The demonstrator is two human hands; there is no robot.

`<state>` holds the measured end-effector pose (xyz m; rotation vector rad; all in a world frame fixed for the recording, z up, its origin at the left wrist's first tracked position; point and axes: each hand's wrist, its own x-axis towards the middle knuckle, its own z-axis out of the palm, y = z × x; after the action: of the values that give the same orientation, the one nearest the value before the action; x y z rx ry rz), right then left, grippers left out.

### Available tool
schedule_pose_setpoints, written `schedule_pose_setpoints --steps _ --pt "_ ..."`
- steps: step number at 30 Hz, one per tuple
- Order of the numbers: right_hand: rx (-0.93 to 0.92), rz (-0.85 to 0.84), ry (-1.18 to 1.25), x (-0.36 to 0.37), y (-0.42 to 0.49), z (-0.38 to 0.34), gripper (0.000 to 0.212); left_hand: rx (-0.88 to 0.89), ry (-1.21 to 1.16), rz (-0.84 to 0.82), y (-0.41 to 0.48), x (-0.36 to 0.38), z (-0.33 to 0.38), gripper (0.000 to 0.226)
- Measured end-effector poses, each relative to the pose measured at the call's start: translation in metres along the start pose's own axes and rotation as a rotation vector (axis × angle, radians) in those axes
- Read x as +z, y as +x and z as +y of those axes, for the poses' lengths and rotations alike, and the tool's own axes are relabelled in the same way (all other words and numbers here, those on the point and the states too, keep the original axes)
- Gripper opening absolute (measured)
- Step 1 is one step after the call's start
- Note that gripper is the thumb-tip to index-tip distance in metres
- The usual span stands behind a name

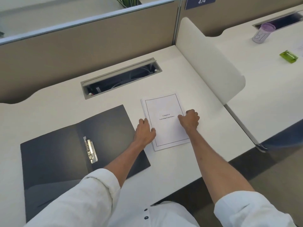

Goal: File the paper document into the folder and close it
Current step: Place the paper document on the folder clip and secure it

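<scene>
A white paper document (pixel 165 128) with a black border and a printed title lies flat on the white desk (pixel 65 108). My left hand (pixel 145 131) grips its left edge, thumb on top. My right hand (pixel 190 119) holds its right edge, fingers curled onto the page. A dark grey folder (pixel 57 148) lies open and flat to the left of the document, its right flap partly under my left forearm. A metal clip (pixel 90 149) sits along the folder's spine.
A cable tray slot (pixel 121 78) is cut into the desk behind the document. A white divider panel (pixel 211 63) stands to the right. On the neighbouring desk are a purple-lidded cup (pixel 262 32) and a green object (pixel 288 56). A beige partition (pixel 82 43) runs along the back.
</scene>
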<state>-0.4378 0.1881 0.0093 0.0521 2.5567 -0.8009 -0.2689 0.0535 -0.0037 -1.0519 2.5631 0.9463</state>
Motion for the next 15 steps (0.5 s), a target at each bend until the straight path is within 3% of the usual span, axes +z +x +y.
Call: schedule_pose_setpoints --steps 3,6,15 --pt "0.013 -0.011 0.082 -0.002 0.003 0.001 0.044 0.007 0.023 -0.009 0.000 -0.001 0.000 0.040" --pt "-0.016 -0.006 0.080 0.000 0.001 0.003 0.025 0.012 0.035 -0.019 0.000 -0.003 0.000 0.039" --pt "-0.187 0.013 0.161 -0.011 -0.020 -0.001 0.020 0.017 -0.083 -0.035 -0.002 -0.018 -0.012 0.028"
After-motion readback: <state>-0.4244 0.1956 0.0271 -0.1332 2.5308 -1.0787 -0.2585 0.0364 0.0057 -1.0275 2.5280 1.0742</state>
